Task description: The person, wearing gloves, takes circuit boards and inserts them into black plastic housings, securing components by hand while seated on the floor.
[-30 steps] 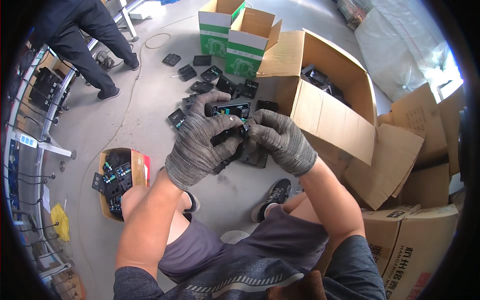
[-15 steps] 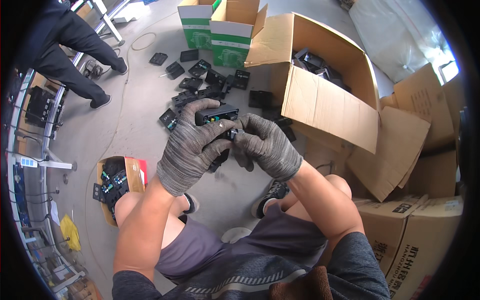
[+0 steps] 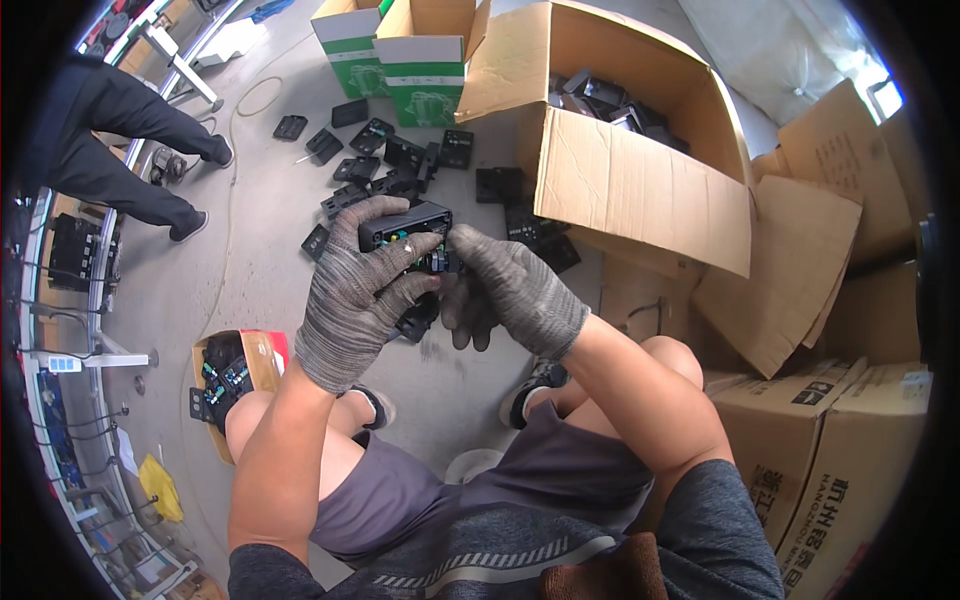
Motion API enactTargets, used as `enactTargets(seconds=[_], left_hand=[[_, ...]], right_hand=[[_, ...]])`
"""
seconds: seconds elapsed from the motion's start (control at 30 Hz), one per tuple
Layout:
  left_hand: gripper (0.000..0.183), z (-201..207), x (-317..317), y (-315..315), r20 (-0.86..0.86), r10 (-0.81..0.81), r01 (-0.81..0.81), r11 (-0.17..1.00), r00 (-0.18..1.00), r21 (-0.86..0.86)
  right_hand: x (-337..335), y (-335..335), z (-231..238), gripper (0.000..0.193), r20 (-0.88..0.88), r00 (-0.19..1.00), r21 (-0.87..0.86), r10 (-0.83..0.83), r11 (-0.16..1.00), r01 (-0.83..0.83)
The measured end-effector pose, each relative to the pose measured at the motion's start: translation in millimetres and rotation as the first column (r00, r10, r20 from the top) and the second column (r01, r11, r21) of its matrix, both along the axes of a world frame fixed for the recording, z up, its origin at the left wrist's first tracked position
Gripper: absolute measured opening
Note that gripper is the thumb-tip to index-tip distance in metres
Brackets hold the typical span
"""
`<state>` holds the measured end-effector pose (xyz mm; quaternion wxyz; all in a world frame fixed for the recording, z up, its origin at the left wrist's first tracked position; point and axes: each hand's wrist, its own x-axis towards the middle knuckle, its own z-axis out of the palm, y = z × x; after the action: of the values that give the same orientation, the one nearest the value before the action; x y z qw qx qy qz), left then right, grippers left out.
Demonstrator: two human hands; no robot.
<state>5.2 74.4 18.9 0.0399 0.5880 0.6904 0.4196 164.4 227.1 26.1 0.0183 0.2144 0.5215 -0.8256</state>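
My left hand (image 3: 352,290), in a grey knitted glove, is closed round a black plastic housing (image 3: 425,216). Inside the housing shows a circuit board (image 3: 405,245) with green and yellow parts. My right hand (image 3: 515,290), gloved alike, is at the housing's right edge. One fingertip lies against or very close to that edge, while the other fingers hang lower and apart. I see nothing held in the right hand. Below and behind the left fingers another dark part (image 3: 418,318) shows, partly covered.
Several black housings (image 3: 405,152) lie scattered on the floor ahead. A big open carton (image 3: 640,190) with dark parts stands ahead right, beside green-and-white boxes (image 3: 425,95). A small carton (image 3: 265,365) of circuit boards is by my left knee. A person (image 3: 130,130) stands far left.
My right fingers have loosened from their pinch at the housing's edge and spread downward. Both hands and the housing sit slightly further left in the picture, as does the scene ahead.
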Motion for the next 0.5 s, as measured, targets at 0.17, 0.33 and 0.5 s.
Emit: enactTargets(seconds=[0.17,0.33,0.5], left_hand=[[0.039,3,2,0,0.002,0.012,-0.012,0.999,1.000,-0.052],[0.038,3,2,-2,0.005,0.012,-0.012,0.999,1.000,-0.038],[0.038,6,-1,-6,-0.031,0.036,-0.038,0.997,0.999,-0.071]], right_hand=[[-1,-10,4,0.048,-0.083,0.984,0.036,-0.158,0.986,0.161],[-2,-1,-9,0.033,-0.033,0.993,-0.059,0.109,0.992,-0.111],[-5,-16,8,0.050,-0.062,0.981,-0.076,-0.185,0.981,0.180]])
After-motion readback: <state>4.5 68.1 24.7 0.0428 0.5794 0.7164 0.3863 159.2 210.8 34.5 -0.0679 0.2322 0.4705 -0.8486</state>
